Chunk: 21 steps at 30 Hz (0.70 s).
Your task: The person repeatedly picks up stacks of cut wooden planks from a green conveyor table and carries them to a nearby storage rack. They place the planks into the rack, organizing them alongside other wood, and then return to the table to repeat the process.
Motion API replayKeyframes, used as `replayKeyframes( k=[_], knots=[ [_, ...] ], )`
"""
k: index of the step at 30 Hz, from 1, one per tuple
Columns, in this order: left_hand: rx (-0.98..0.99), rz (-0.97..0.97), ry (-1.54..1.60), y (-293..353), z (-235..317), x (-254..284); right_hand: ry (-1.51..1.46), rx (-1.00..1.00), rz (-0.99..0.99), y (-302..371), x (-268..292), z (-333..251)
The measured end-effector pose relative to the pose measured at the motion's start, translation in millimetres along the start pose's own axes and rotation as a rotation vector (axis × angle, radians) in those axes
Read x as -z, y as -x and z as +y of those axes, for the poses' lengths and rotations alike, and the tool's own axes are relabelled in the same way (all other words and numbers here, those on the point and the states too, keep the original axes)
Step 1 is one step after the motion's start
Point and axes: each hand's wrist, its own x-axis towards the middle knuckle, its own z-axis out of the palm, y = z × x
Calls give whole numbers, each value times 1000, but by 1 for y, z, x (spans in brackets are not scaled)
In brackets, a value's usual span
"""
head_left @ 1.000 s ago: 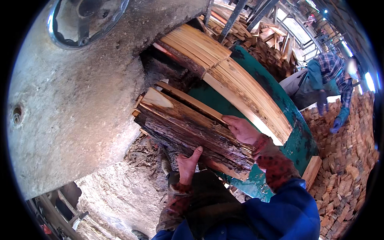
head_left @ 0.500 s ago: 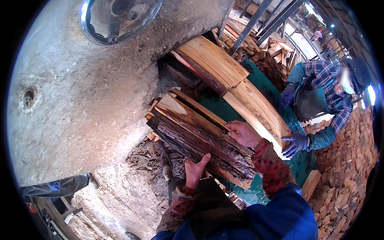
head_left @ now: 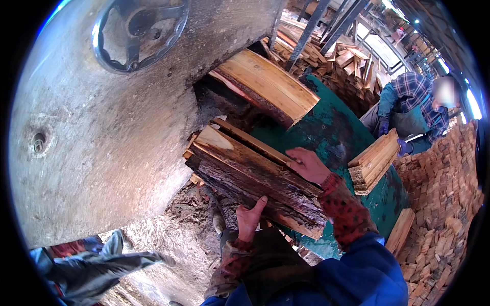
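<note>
A bundle of bark-edged wood slabs point(head_left: 245, 168) lies slantwise before me, its left end against the big machine's face. My left hand point(head_left: 248, 218) grips the near, bark-covered side, thumb on top, its other fingers hidden below. My right hand point(head_left: 309, 166) rests at the far edge by a thin board point(head_left: 252, 142), its fingers stretched and a little apart. Beyond lies a sawn wood block point(head_left: 268, 84) with bark on one side, its left end by the machine. At right, a co-worker's gloved hands point(head_left: 405, 147) hold a shorter cut block point(head_left: 375, 162) above the green table point(head_left: 339, 137).
The grey machine body point(head_left: 107, 137) with a handwheel point(head_left: 140, 35) fills the left. Stacked wood pieces point(head_left: 439, 214) rise at right, and more lie piled point(head_left: 352, 61) behind metal posts. A person's legs point(head_left: 102, 270) show at lower left; bark scraps point(head_left: 189, 211) litter the floor.
The co-worker has drawn the cut block away from the longer piece, turning it to the right. My right fingers have loosened from the thin board. More of another person's legs shows at lower left.
</note>
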Motion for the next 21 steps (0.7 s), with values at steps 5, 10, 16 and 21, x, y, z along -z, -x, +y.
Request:
replayKeyframes(
  k=[5, 10, 16, 21],
  knots=[
    [-42, -3, -9, -4, -8, -1, -192, -123, 404, -21, -15, 42],
    [-53, 4, 0, -1, 0, -3, -215, -241, 477, -33, -20, 31],
    [-106, 32, 24, 0, 0, -5, -196, -248, 528, -18, -30, 31],
    [-28, 23, -68, -2, -1, 1, -28, -217, 485, 2, -28, 26]
  ],
)
